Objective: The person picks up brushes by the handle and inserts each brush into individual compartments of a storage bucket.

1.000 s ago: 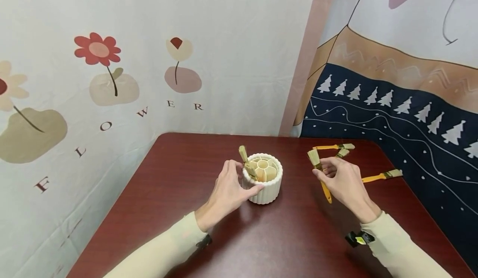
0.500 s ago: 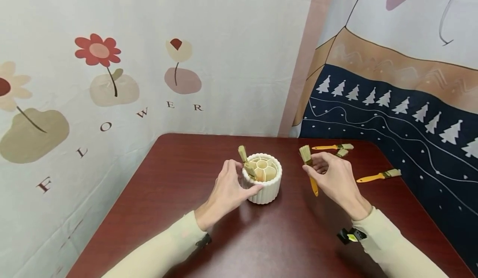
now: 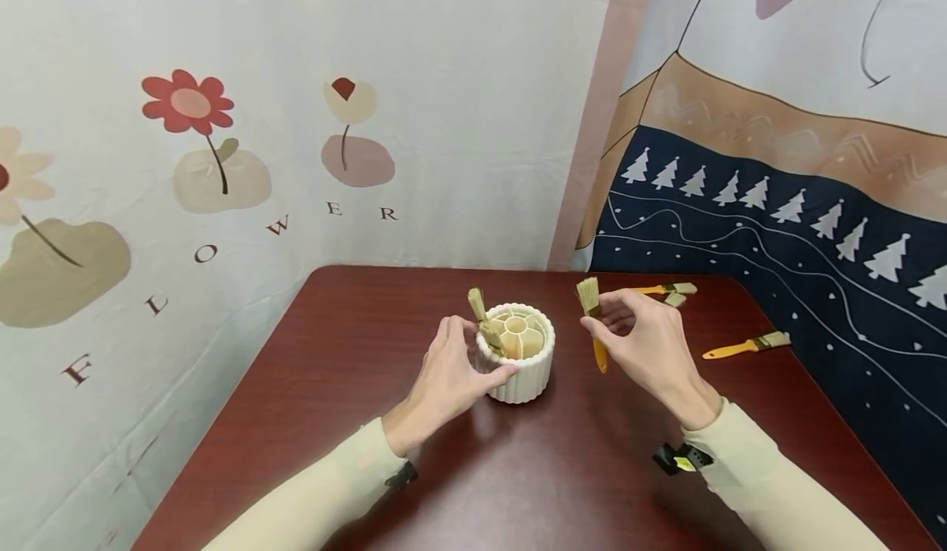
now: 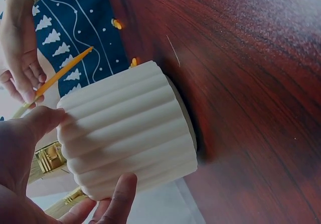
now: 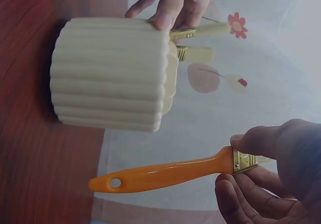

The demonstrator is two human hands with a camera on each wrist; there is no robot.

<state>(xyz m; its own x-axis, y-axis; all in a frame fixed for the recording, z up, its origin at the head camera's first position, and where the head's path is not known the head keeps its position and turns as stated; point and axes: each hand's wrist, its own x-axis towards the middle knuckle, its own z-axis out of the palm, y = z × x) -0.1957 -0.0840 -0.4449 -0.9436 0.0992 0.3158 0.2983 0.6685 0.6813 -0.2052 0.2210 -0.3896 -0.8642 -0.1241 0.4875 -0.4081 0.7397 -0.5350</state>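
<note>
Cream ribbed ceramic holder, round with petal-shaped compartments, sits mid-way across the dark red wooden table; everything below is placed relative to it.

Left hand wraps the holder's left wall, thumb on the near side and fingers round the back, pressing it to the table. My read: it's bracing the holder so it can't slide or tip. Two brushes with brass ferrules and pale bristles already stand in the left compartments, bristles up, just beside those fingers.

Right hand hovers just right of the holder, off the table, pinching an orange-handled flat paintbrush at the ferrule between thumb and fingertips. Bristles point up, handle hangs down and free. Holding it that high leaves the whole handle clear, so the handle end is the free end, matching how the standing brushes sit. It isn't over any compartment yet; brush and holder are apart.

Further right of the holder, more orange-handled brushes lie flat on the table: one well apart near the right edge, others behind the right hand, partly hidden.
</note>
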